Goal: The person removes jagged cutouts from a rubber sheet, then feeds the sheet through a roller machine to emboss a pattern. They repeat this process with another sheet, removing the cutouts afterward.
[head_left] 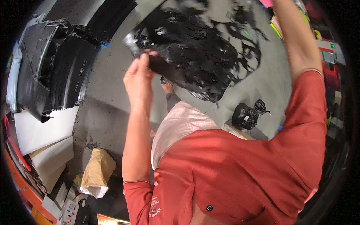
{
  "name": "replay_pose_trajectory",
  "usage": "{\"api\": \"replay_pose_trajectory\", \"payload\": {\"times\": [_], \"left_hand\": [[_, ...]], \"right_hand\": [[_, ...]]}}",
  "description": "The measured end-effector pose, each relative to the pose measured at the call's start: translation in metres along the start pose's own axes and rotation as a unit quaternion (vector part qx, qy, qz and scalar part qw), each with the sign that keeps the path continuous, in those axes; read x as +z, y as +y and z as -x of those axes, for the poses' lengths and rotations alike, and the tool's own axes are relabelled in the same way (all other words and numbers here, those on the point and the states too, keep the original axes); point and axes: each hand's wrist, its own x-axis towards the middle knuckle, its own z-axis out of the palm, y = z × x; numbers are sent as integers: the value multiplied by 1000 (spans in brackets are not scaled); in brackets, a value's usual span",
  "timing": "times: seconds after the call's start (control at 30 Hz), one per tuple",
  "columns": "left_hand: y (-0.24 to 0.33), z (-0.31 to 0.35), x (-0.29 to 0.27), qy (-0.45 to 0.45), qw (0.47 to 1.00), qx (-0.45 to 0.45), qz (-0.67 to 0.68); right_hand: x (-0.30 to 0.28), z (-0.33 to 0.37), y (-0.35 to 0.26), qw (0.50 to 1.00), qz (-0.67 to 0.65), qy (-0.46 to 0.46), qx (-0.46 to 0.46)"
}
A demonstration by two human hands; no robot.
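My left hand [139,75] is raised at the upper left of centre. Its fingers and thumb pinch one end of a dark, flat strip [165,69], which is blurred and slopes down to the right. Behind and below the strip spreads a large heap of torn black sheet scraps [187,41], ragged and full of gaps, on the grey floor. My right forearm [294,33] stretches up to the top right. The right hand itself lies beyond the picture's edge, so its fingers are hidden. A bit of something pink [267,3] shows beside that arm.
Stacked black sheets [69,75] stand at the left, with white boards [47,129] below them. A tan sack [98,168] sits at the lower left, near a grey control box [69,213]. A tied black plastic bag [244,115] rests right of my legs; red equipment [329,67] lines the right.
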Motion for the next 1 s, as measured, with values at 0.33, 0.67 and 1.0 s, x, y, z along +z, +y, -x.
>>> {"api": "replay_pose_trajectory", "payload": {"times": [0.33,0.67,1.0], "left_hand": [[-80,-19,-197,233,940,-180,-170],[-55,-5,-309,259,889,-237,-294],[216,-258,-341,154,848,174,-477]], "right_hand": [[311,202,-175,900,-373,-219,56],[331,388,-340,722,-408,-515,219],[272,69,-411,684,-542,-268,409]]}}
